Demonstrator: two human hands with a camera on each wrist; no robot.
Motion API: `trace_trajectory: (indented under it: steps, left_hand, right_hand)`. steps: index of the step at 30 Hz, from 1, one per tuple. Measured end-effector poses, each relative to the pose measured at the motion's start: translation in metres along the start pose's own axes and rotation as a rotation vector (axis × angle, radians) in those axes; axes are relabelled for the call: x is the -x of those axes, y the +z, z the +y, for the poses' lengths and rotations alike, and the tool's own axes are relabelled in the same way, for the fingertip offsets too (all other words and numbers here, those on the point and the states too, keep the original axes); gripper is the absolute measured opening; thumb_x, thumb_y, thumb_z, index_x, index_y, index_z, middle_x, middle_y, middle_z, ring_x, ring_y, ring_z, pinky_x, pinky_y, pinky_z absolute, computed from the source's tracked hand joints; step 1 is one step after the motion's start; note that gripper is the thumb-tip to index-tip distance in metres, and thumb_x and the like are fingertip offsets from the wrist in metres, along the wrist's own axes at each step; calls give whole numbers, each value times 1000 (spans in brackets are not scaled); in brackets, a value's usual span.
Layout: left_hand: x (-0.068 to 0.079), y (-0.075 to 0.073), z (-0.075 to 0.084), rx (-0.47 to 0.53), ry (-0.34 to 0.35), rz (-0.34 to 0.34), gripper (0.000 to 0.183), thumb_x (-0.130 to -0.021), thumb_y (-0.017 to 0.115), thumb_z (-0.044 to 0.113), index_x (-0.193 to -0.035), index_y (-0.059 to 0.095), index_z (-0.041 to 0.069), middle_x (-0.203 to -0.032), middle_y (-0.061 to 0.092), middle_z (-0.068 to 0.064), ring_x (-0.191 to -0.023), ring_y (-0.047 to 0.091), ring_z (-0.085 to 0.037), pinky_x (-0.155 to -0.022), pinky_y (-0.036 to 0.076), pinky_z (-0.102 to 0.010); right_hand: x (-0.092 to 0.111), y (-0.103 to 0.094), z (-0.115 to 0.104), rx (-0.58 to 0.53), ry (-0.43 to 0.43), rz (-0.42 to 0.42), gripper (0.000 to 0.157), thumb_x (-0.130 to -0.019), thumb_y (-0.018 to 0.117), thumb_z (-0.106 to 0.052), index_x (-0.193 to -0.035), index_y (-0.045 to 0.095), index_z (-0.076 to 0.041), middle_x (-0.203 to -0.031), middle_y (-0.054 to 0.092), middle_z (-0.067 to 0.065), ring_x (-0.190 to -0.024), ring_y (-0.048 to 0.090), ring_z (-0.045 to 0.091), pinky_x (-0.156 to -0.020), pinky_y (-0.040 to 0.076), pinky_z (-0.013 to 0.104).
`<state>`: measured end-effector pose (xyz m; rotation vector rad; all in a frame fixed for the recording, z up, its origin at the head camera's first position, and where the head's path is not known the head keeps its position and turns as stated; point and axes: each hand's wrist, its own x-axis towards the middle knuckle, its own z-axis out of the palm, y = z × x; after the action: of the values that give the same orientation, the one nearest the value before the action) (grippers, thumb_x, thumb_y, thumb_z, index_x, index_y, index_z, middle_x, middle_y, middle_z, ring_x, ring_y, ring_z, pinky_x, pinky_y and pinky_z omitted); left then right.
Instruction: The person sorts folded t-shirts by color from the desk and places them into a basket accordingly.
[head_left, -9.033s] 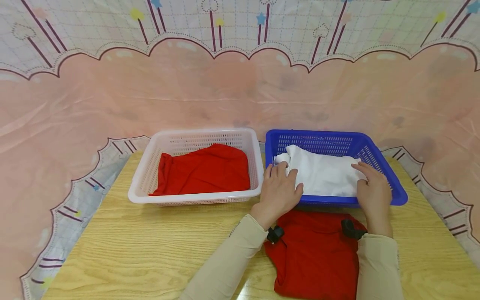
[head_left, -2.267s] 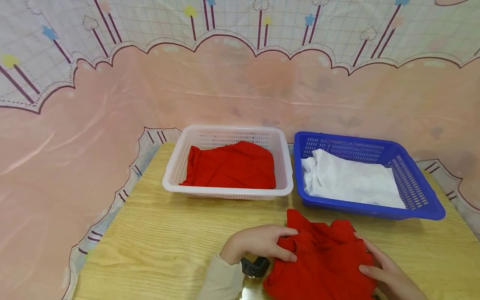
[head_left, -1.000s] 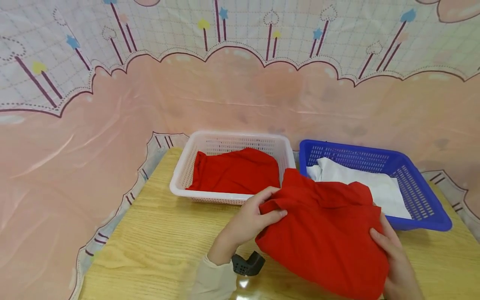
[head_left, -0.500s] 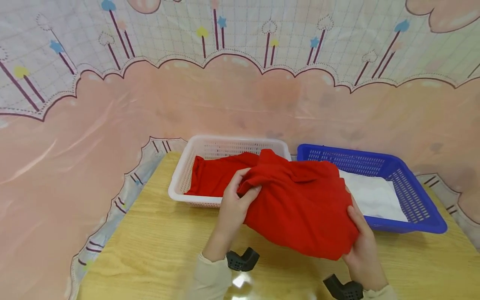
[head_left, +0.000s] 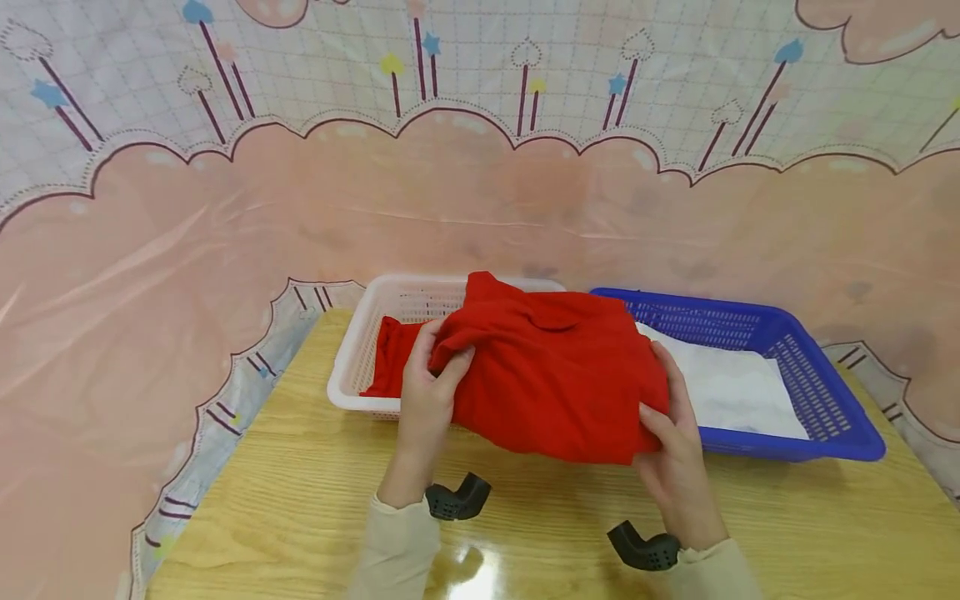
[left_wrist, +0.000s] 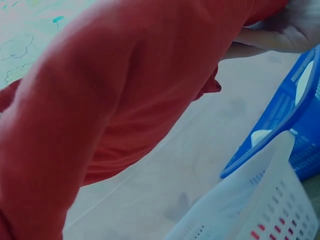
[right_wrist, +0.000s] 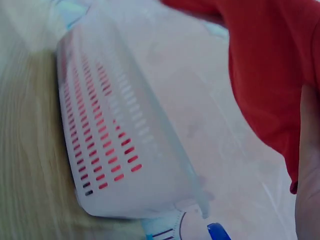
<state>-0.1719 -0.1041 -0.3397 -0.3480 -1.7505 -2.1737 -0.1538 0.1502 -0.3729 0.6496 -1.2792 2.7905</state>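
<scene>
A folded red garment [head_left: 555,383] hangs in the air between both hands, in front of the white basket [head_left: 348,367]. My left hand [head_left: 427,392] pinches its left edge, thumb on the near side. At the right edge my right hand [head_left: 675,442] grips it the same way. Another red cloth [head_left: 390,358] lies in the white basket, mostly hidden behind the held garment. In the left wrist view the red fabric [left_wrist: 125,80] fills much of the picture, with the right hand's fingers [left_wrist: 260,40] at its far edge.
To the right of the white basket stands a blue basket [head_left: 832,442] with a folded white cloth [head_left: 742,392] in it. Both are on a wooden table [head_left: 285,500] against a patterned fabric backdrop [head_left: 375,192].
Both hands first leave the white cloth in the blue basket, then grip the red garment on the table. They have lifted it and carried it forward and left, toward the white basket.
</scene>
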Motion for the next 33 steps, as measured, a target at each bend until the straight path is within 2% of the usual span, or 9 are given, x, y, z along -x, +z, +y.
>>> trace_trajectory:
  steps: [6, 10, 13, 17, 20, 27, 29, 30, 33]
  left_hand:
    - [2, -9, 8, 51, 4, 84, 32, -88, 54, 12, -119, 46, 9, -119, 47, -8, -109, 45, -22, -91, 40, -34]
    - [1, -18, 2, 191, -5, 127, 33, -88, 55, 10, -119, 45, 8, -121, 45, -11, -110, 43, -26, -91, 40, -34]
    - [-2, -24, -5, 308, -11, 147, 37, -87, 55, 8, -123, 43, 8, -123, 43, -13, -111, 42, -28, -92, 39, -35]
    - [-4, -29, -13, 437, -53, 167, 43, -87, 55, 7, -127, 38, 8, -126, 42, -12, -113, 41, -26, -95, 36, -35]
    - [-5, -32, -16, 501, -102, 180, 44, -87, 56, 9, -127, 37, 7, -127, 42, -11, -114, 41, -25, -96, 35, -34]
    - [-5, -35, -21, 499, -143, 188, 44, -87, 56, 8, -127, 38, 7, -128, 42, -10, -115, 41, -24, -97, 35, -32]
    - [-6, -36, -23, 473, -142, 192, 44, -86, 57, 9, -127, 39, 7, -127, 43, -10, -115, 42, -24, -96, 35, -31]
    - [-6, -36, -24, 462, -141, 194, 44, -86, 57, 9, -127, 39, 8, -127, 43, -10, -114, 42, -24, -96, 35, -31]
    - [-7, -37, -26, 439, -135, 196, 44, -86, 58, 9, -126, 40, 8, -126, 44, -10, -114, 43, -24, -95, 36, -32]
  right_hand:
    - [-12, 3, 15, 148, 39, -50, 56, -89, 31, 9, -140, 24, -15, -128, 32, 9, -103, 46, 21, -79, 49, 34]
    - [-19, 6, 26, 298, 90, -80, 58, -87, 37, 11, -139, 28, -15, -129, 31, 12, -104, 45, 23, -78, 49, 35]
    - [-26, 10, 35, 393, 83, -87, 53, -85, 39, 12, -134, 36, -9, -125, 36, 13, -100, 46, 24, -76, 50, 34]
    - [-34, 13, 45, 401, 54, -53, 36, -87, 39, 10, -118, 49, -5, -113, 46, 13, -90, 51, 22, -69, 51, 33]
    - [-40, 14, 52, 366, 45, -35, 31, -89, 35, 8, -109, 54, -5, -106, 49, 13, -86, 53, 22, -66, 52, 31]
    - [-47, 12, 62, 420, 66, -4, 31, -87, 29, 7, -97, 57, -2, -102, 50, 13, -74, 54, 20, -58, 49, 27]
    - [-48, 9, 63, 436, 73, -6, 32, -86, 28, 5, -98, 57, -1, -102, 50, 12, -74, 54, 20, -58, 49, 28]
    - [-50, -3, 72, 419, 65, -28, 32, -86, 28, 2, -100, 57, -2, -101, 51, 12, -75, 54, 20, -60, 49, 28]
    - [-52, -5, 72, 412, 105, -39, 35, -88, 28, -5, -108, 57, -3, -106, 51, 13, -84, 55, 23, -67, 49, 31]
